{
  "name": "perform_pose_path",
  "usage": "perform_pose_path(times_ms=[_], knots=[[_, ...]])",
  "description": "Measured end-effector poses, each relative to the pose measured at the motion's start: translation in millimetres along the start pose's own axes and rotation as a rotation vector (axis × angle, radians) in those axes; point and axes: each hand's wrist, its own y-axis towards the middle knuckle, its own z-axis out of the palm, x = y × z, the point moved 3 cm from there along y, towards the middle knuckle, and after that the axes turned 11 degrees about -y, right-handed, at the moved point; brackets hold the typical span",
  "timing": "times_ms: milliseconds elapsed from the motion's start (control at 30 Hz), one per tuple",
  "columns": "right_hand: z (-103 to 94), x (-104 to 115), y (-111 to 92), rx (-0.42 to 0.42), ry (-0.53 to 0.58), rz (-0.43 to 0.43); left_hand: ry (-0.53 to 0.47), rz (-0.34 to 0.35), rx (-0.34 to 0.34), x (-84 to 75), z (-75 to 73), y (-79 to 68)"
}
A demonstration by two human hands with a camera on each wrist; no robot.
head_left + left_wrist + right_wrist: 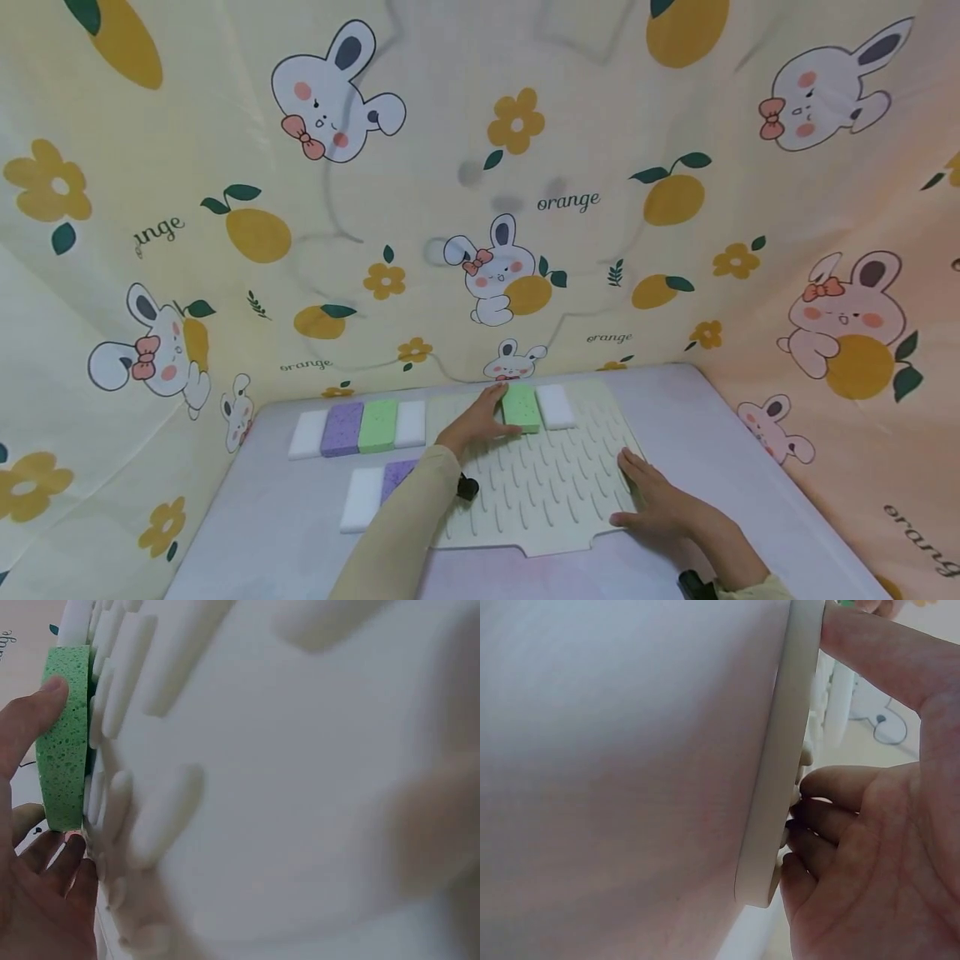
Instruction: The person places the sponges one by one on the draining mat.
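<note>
Sponge [521,410], green, sits at our pegged board's [552,547] far end; we clamp our left hand's [476,423] fingers on it, seemingly for control, while our right hand [670,502], thumb and fingers apart, likely steadies the side.

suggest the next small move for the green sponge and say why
Probably press the green sponge gently down onto the pegged board: the left hand holds it beside a white block near the far end, whether it sits firmly is unclear, and the right hand, at the board's right edge, could steady the board.
</note>
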Motion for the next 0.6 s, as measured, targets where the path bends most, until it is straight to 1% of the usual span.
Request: perform_pose_path(times_ms=[100,200,267,400,500,600], knots=[[0.2,-1.0,0.0,-0.002,0.007,-0.005,-0.022,-0.007,-0.001,2.4,1.3,-1.5],[3.0,0.0,1.2,0.004,0.013,-0.011,-0.027,-0.007,-0.001,7.8,1.6,-5.9],[4.4,0.5,2.1,0.007,0.016,-0.01,-0.003,-0.007,0.007,10.6,1.4,-9.2],[5.4,0.4,2.2,0.015,0.009,0.01,0.074,0.032,0.012,12.0,-2.7,-14.4],[3.8,0.3,1.8,0.009,0.004,0.019,0.092,0.053,0.007,10.5,-8.9,-18.4],[1.5,1.2,1.1,0.002,0.0,0.028,0.092,0.053,0.006,9.9,-14.9,-22.7]])
